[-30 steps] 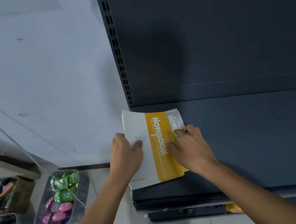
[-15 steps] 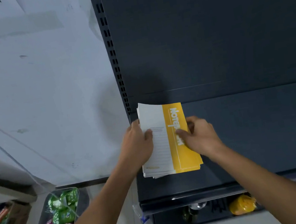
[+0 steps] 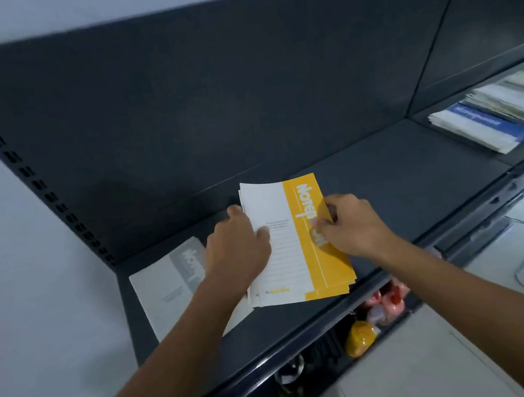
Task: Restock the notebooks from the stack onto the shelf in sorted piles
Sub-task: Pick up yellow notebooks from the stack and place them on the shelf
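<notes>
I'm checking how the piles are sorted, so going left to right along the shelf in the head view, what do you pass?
grey notebook → left hand → yellow notebook pile → right hand → blue-topped stack

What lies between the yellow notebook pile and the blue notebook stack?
Head view: the right hand gripping the yellow notebook pile, then bare shelf.

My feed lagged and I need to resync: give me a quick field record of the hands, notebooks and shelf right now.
left hand: grips the left edge of the yellow notebooks
right hand: pinches their right edge, thumb on the cover
yellow notebooks: several, held low over the shelf
grey notebook: flat at the shelf's left end, partly under the left forearm
blue notebooks: piled on the next section, far right
</notes>
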Motion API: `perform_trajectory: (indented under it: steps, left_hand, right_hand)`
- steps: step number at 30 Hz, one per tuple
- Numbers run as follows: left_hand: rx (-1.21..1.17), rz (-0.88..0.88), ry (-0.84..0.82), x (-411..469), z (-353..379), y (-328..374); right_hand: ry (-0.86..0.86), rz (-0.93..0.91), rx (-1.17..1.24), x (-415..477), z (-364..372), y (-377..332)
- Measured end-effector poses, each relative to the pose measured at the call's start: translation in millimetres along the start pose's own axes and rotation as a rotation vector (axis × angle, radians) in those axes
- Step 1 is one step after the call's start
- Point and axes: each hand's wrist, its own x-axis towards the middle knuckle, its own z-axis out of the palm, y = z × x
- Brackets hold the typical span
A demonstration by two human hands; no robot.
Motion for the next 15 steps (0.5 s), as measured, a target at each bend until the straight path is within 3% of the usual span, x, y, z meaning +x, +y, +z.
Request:
perform_trajectory:
  steps: [15]
  left_hand:
    - [0.015, 0.212, -0.184, -2, 130, 282]
  right_hand:
    - [0.175, 0.167, 0.068, 9, -198, 226]
